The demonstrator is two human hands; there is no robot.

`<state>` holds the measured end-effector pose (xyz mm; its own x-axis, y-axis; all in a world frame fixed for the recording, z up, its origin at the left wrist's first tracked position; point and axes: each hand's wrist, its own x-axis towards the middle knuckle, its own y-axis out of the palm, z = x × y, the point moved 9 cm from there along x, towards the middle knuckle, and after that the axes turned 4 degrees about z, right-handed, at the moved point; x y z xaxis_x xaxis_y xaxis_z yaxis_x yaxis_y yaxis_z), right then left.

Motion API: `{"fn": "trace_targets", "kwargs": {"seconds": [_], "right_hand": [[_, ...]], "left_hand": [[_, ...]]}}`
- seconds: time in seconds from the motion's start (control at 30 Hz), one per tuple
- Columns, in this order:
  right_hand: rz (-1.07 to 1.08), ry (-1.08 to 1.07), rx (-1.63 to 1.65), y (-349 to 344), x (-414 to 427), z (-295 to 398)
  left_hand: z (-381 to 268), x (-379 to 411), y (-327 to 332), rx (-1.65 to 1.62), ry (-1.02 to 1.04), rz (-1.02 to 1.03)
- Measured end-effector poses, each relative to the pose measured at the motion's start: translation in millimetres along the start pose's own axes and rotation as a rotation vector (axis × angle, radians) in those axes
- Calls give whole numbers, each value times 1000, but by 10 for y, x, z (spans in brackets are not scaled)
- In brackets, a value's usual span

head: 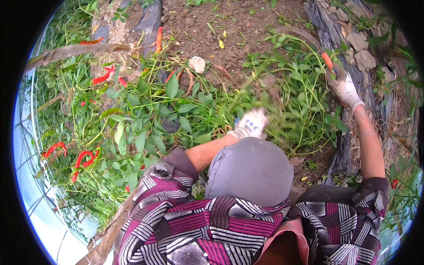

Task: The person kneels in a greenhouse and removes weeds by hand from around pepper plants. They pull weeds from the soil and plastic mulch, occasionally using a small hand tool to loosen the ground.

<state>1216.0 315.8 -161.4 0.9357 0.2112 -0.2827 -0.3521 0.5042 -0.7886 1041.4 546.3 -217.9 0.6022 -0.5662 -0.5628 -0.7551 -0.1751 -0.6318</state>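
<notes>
My right hand (343,84), in a soiled white work glove, is closed around the orange handle (327,60) of a hand tool. A faint curved blur extends from the handle's far side; the tool's working end cannot be made out. Low green weeds (301,96) with long stems lie just left of this hand. My left hand (252,123), also gloved in white, is reaching into the leafy growth and is blurred by motion. Blurred stems surround its fingers, which are mostly hidden, so I cannot tell whether it grips any.
Chili pepper plants (159,109) spread leftward, bearing red peppers (84,160). A pale stone (197,64) lies on bare soil (212,29). Black plastic mulch film (341,155) runs along the right, beside dirt clods (364,59). A dry stalk (79,53) juts in from the left. My grey-clad knee (251,172) is below my left hand.
</notes>
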Motion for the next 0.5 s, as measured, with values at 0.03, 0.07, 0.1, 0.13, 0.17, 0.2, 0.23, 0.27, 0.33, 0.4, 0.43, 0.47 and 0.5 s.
{"fn": "trace_targets", "kwargs": {"seconds": [0.03, 0.07, 0.1, 0.13, 0.17, 0.2, 0.23, 0.27, 0.33, 0.4, 0.43, 0.47, 0.5], "right_hand": [[-52, -49, -57, -13, 4, 46], [-12, 25, -30, -21, 42, 113], [-20, 137, -71, -80, 58, 84], [-66, 125, -95, -123, 83, -2], [-112, 120, -125, -202, 87, -109], [-129, 116, -191, -258, 148, -126], [-147, 120, -260, -344, 195, -154], [-135, 169, -307, -391, 228, -329], [-234, 16, -451, -563, 208, -505], [-114, 130, -643, -572, 113, -386], [-204, 6, -688, -639, -54, -138], [-299, -115, -729, -687, -216, 47], [-389, -251, -753, -662, -354, 211]], "left_hand": [[20, -50, -331, 102, -8, -201], [117, -82, -528, 148, -98, -274], [218, -88, -690, 197, -175, -344], [413, -44, -725, 40, -235, -357], [578, 40, -733, -121, -288, -364], [801, 98, -649, -188, -350, -390], [873, 113, -639, -256, -406, -410], [866, 149, -538, -206, -487, -338], [814, 171, -470, -197, -491, -339], [810, 120, -376, -304, -532, -352], [772, 93, -370, -321, -560, -369], [769, 146, -301, -318, -625, -256], [808, 155, -234, -311, -707, -143]]}}
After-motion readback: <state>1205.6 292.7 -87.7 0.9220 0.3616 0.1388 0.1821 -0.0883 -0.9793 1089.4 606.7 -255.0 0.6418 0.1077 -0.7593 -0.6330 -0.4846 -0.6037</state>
